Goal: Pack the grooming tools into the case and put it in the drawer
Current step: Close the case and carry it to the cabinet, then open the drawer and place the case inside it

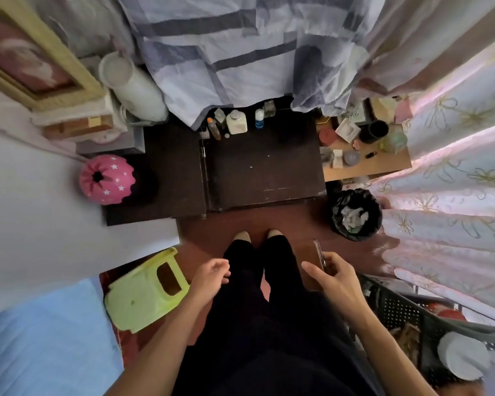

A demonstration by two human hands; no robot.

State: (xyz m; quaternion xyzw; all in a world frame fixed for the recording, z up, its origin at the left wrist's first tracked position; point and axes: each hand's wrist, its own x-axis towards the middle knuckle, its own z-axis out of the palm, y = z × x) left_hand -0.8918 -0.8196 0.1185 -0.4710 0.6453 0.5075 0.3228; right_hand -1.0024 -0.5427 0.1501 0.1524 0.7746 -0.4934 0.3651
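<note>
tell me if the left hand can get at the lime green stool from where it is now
Probably yes. The left hand is empty and the lime green stool lies tipped on the floor just to its left, nothing between them; the person would likely have to bend down.

Before you, the dark tabletop (266, 167) carries bottles (236, 121) at its far edge and a pink ball (106, 180) left.

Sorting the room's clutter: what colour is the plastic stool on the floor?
Lime green; the stool lies tipped over, seen in the head view.
</note>
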